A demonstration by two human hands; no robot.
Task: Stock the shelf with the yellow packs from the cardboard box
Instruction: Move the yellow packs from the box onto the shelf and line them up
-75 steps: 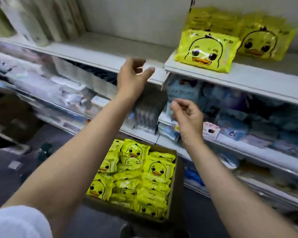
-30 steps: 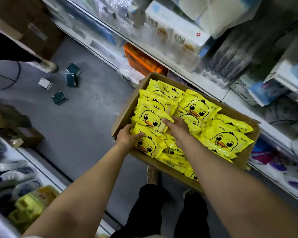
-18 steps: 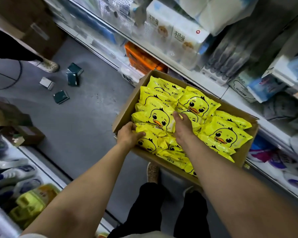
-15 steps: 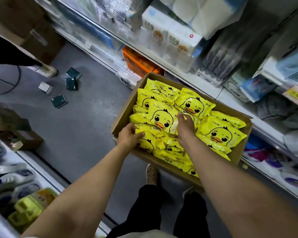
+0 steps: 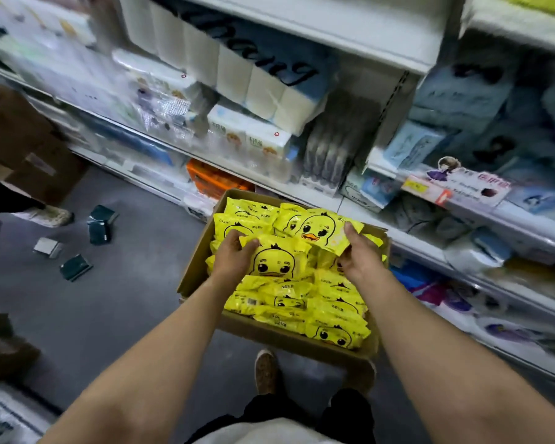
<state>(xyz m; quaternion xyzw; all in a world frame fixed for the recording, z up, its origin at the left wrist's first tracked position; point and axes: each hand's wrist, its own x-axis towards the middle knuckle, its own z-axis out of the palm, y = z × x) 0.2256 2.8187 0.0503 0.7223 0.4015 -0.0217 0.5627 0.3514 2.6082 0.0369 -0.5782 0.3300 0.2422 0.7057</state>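
The cardboard box (image 5: 199, 267) sits on the grey floor (image 5: 93, 315), its far wall just beside the lowest shelf edge (image 5: 302, 195) and its near wall just ahead of the person's shoe (image 5: 265, 370). It is packed with yellow packs (image 5: 334, 318) printed with a duck face, heaped about level with the rim.

Both hands are over the far half of the box. The left hand (image 5: 233, 256), at nine o'clock of the heap, curls round the left edge of one lifted pack (image 5: 277, 259), thumb on top. The right hand (image 5: 358, 254), at three o'clock, grips a second pack (image 5: 311, 224) by its right edge, fingers underneath and thumb over the face. The two packs overlap, the left one lying in front of the right.

Past twelve o'clock the shelving is crowded: white tissue bundles (image 5: 253, 78), an orange box (image 5: 212, 177) at floor level, blue wrapped goods (image 5: 462, 100) toward two o'clock. A white shelf board (image 5: 350, 30) overhangs all this.

Open floor lies from seven to ten o'clock of the box. There, small dark green packets (image 5: 100, 224) and a pale one (image 5: 47, 246) lie scattered, with another person's foot (image 5: 45, 216) and brown cartons (image 5: 23, 145) beyond them.
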